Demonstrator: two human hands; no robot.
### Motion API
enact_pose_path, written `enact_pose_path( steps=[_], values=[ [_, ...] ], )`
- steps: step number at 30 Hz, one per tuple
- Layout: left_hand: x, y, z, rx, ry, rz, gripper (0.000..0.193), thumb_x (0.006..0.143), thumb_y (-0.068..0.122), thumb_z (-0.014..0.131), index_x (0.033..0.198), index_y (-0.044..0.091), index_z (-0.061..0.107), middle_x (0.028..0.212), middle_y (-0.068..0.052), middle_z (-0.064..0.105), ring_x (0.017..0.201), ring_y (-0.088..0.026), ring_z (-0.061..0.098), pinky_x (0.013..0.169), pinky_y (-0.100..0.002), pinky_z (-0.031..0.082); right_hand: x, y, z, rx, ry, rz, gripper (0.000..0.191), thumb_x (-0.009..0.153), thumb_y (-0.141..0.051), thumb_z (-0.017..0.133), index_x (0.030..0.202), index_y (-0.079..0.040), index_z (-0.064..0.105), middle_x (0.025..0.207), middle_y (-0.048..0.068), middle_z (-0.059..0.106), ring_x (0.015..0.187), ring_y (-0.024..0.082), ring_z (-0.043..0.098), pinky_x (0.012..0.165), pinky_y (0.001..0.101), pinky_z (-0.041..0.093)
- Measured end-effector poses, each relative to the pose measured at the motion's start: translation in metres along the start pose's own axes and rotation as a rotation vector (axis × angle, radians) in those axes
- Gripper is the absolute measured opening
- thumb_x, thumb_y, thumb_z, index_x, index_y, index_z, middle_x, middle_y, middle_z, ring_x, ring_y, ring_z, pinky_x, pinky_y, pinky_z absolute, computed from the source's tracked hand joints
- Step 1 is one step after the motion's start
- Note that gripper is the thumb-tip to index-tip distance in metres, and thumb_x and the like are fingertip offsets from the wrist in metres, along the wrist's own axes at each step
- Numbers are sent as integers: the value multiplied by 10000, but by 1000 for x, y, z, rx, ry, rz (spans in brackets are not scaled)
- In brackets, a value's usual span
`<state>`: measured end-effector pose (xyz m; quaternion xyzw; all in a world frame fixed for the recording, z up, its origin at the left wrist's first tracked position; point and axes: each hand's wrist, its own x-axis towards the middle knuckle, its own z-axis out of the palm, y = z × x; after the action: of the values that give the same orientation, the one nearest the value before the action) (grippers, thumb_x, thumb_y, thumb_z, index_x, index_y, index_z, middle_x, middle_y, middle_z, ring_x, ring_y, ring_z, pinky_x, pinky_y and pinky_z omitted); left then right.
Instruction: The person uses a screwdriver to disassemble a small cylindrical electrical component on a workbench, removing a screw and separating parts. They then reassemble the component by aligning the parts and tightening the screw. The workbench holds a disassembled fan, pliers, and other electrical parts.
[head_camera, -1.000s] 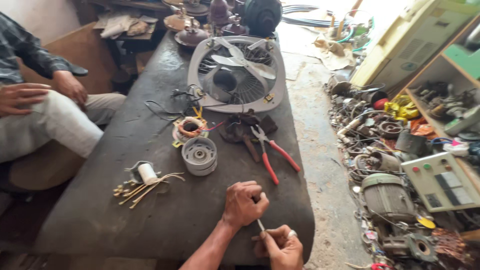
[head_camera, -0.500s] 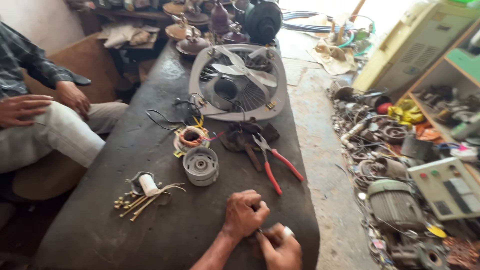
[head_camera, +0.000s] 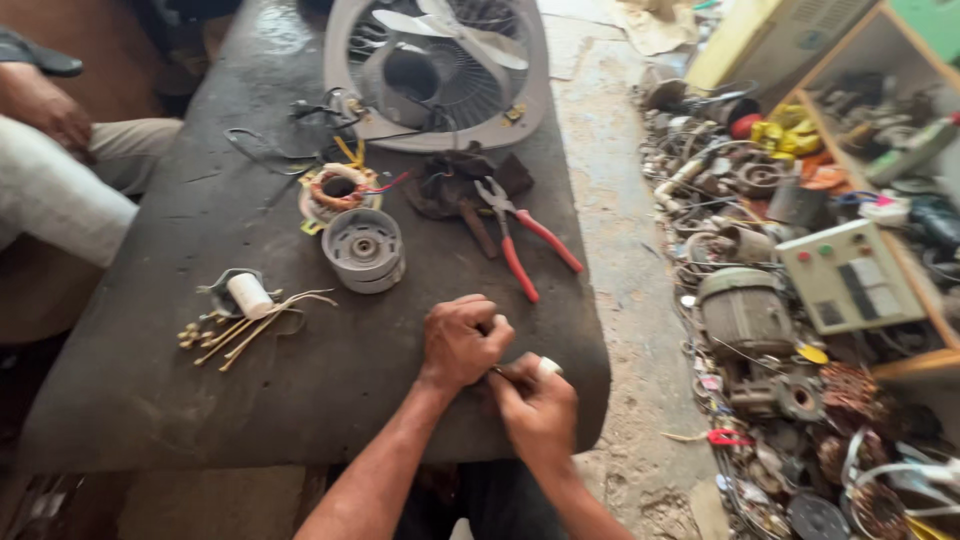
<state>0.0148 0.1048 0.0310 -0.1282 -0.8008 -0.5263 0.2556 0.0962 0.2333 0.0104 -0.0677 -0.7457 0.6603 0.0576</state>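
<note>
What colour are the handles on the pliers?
Red, on the pliers lying on the table; clearest in the head view.

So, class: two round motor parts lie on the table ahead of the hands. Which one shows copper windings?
The stator ring, farther from the hands: copper coil and coloured leads. The grey round housing beside it is plain, without wire.

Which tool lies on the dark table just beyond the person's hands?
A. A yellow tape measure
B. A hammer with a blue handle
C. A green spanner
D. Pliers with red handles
D: the pliers with red handles lie on the table just beyond the left hand and right hand.
</note>
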Motion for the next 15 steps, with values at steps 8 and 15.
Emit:
enact_pose_path(
  steps=[8, 15],
  values=[
    [20, -16, 6, 61, 86, 8, 237, 755, 140, 722, 594, 57, 569, 626, -133, 596, 544, -322, 601, 524, -441, 448, 33, -26, 13, -299, 39, -160, 168, 844, -74, 768, 751, -4, 648, 634, 72, 707, 558, 93, 633, 535, 289, 491],
    [32, -37, 7, 85, 45, 59, 253, 748, 153, 727, 607, 43, 547, 636, -144, 594, 573, -344, 610, 537, -445, 452, 36, -28, 13, -330, 43, -181, 139, 793, -96, 769, 756, -22, 657, 627, 67, 708, 568, 113, 670, 557, 308, 528]
  ],
)
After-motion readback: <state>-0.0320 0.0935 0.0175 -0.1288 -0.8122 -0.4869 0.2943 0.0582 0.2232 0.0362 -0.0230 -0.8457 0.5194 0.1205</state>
